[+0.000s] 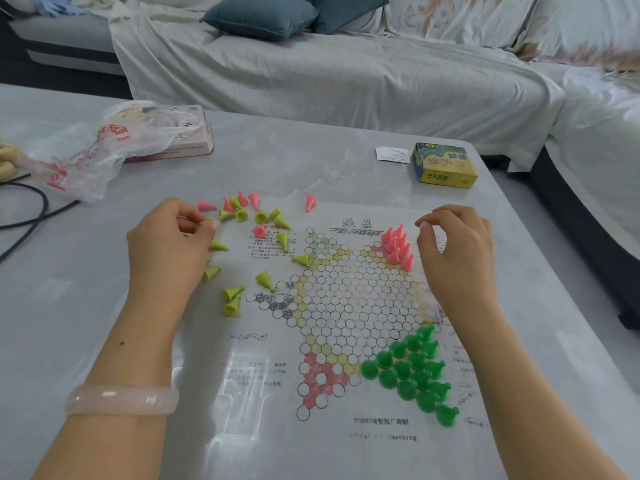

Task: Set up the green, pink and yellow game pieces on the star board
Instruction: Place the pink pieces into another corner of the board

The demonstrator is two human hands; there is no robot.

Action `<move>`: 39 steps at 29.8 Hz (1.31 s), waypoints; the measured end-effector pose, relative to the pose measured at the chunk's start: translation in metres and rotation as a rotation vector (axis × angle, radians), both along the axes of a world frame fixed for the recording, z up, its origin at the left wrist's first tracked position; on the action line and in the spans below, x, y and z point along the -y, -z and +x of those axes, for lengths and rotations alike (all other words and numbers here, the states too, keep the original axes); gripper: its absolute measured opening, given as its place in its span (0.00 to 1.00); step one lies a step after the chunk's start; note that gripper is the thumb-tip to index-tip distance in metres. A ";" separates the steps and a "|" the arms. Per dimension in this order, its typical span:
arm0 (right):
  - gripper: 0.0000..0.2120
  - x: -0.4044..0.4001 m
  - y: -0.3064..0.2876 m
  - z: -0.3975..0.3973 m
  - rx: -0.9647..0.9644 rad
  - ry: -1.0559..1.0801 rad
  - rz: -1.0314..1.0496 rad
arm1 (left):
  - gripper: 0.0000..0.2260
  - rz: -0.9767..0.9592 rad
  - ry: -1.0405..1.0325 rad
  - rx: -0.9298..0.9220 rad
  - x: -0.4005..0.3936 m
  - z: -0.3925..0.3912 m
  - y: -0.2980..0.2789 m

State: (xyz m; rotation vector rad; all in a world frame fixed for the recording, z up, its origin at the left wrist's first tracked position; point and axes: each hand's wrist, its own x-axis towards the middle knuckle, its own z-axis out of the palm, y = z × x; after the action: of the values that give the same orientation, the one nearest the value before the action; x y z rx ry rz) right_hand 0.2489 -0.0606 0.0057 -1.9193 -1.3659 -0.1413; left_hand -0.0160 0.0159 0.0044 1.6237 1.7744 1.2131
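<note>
The paper star board lies flat on the table. Several dark green pieces fill its near right point. Several pink pieces stand in the far right point. Loose yellow-green pieces and pink pieces lie scattered left of the star. My left hand rests among the loose pieces with its fingers curled; whether it holds one is hidden. My right hand hovers just right of the standing pink pieces, fingers loosely curled, with nothing visible between thumb and forefinger.
A yellow game box and a white slip sit at the far right of the table. A crumpled plastic bag lies over a pink box at the far left, beside black cables. A covered sofa stands behind.
</note>
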 end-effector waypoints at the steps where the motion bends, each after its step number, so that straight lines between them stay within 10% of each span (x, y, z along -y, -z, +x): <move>1: 0.08 0.001 -0.005 -0.005 -0.035 -0.047 0.005 | 0.05 -0.032 0.081 0.155 0.005 0.005 -0.007; 8: 0.12 0.010 -0.032 -0.060 -0.249 -0.627 -0.219 | 0.12 -0.271 0.575 0.581 0.036 0.040 -0.022; 18: 0.08 0.008 -0.027 -0.068 -0.341 -0.605 -0.117 | 0.14 -0.307 0.691 0.497 0.040 0.048 -0.020; 25: 0.05 0.006 -0.029 -0.040 -0.209 -0.395 -0.091 | 0.12 0.019 0.140 -0.246 0.013 0.026 0.002; 29: 0.03 0.005 -0.030 0.006 -0.040 -0.131 -0.101 | 0.13 -0.293 0.036 -0.572 -0.008 -0.004 0.026; 39: 0.04 0.001 -0.014 0.023 0.142 -0.146 -0.472 | 0.10 -0.118 0.028 -0.383 -0.010 -0.013 0.031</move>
State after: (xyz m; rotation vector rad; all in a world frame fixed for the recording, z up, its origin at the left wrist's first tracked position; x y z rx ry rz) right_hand 0.2716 -0.0621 0.0198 -2.2109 -1.7482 0.1314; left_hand -0.0285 0.0260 -0.0266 1.8980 1.9949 0.8047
